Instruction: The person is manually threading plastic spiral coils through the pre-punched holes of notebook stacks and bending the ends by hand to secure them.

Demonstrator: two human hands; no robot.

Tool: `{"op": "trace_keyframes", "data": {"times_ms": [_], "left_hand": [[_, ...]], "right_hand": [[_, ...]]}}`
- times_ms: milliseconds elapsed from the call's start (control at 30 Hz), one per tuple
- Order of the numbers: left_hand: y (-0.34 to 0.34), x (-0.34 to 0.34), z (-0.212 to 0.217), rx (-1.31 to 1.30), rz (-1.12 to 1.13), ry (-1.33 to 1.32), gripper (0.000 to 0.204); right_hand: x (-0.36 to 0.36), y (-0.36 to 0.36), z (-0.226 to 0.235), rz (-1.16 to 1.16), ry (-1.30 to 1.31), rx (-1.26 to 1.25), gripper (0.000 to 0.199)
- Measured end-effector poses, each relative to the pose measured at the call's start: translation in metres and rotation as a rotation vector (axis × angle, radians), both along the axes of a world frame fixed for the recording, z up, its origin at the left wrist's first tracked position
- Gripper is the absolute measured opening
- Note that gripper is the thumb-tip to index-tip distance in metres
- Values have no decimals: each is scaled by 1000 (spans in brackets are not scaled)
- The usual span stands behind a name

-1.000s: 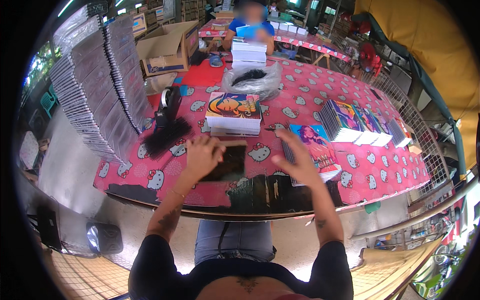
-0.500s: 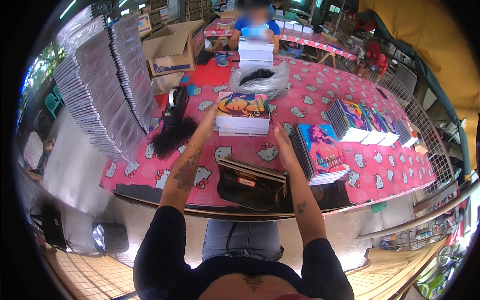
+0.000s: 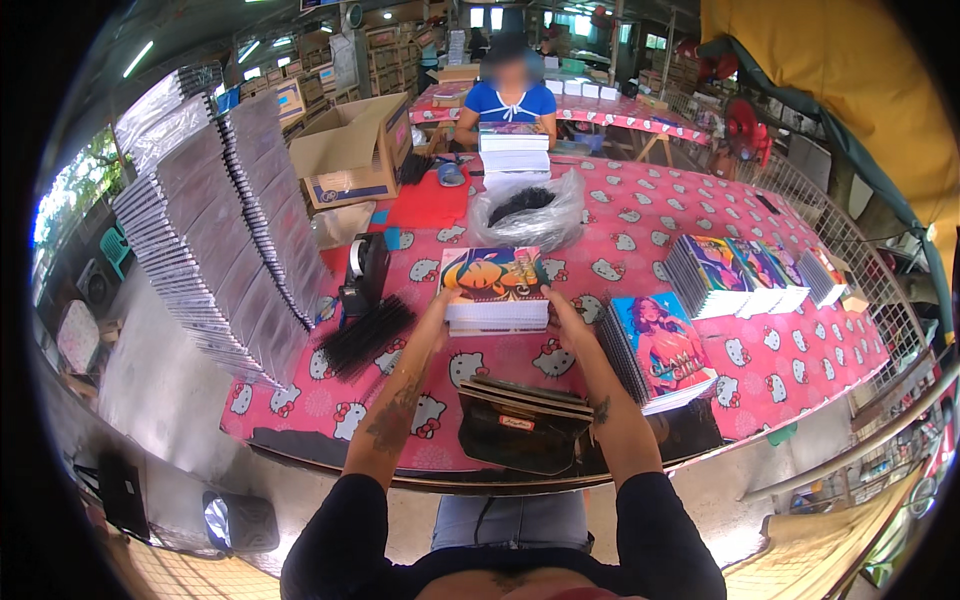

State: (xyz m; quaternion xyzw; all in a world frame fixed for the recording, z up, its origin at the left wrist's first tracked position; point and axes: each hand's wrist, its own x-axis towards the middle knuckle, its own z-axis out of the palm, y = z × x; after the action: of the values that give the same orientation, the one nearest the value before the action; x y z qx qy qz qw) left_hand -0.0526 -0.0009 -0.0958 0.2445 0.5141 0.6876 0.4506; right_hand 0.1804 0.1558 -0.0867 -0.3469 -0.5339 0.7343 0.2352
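Note:
A stack of notebooks (image 3: 497, 318) with colourful illustrated covers stands in the middle of the pink table. My left hand (image 3: 437, 318) holds its left side, and my right hand (image 3: 566, 318) is against its right side; the fingers of both are partly hidden. Between my forearms, near the table's front edge, lies a dark wallet-like purse (image 3: 520, 432) with a red label. To the right of my right hand is another stack of spiral notebooks (image 3: 660, 345) with a figure in pink on top. Black binding wires (image 3: 367, 337) lie left of my left hand.
A black tape dispenser (image 3: 363, 275) stands behind the wires. Tall stacks of spiral-bound books (image 3: 200, 230) rise at left, near an open carton (image 3: 355, 150). A clear plastic bag (image 3: 565, 215) holds black pieces. More notebooks (image 3: 735, 275) line the right. A person (image 3: 510, 100) sits opposite behind stacked paper.
My view has tilted up, so the table sits lower in the picture. My right hand, a little apart from the stack before, now meets its side. The person opposite has a notebook lowered onto their pile.

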Motion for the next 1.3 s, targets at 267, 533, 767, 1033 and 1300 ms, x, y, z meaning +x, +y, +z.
{"op": "trace_keyframes", "data": {"times_ms": [267,533,767,1033,1300], "left_hand": [[-9,13,-11,136,641,432,56],[-50,47,52,192,294,1872,41],[-59,66,84,231,410,1892,30],[-113,157,191,530,203,1690,18],[-120,181,193,423,-46,1785,14]], "right_hand": [[4,-6,8,93,65,-28,103],[106,-116,84,424,-127,930,65],[128,-170,81,467,-342,1226,68],[152,-145,71,-157,362,674,56],[168,-175,23,-238,437,515,26]]}}
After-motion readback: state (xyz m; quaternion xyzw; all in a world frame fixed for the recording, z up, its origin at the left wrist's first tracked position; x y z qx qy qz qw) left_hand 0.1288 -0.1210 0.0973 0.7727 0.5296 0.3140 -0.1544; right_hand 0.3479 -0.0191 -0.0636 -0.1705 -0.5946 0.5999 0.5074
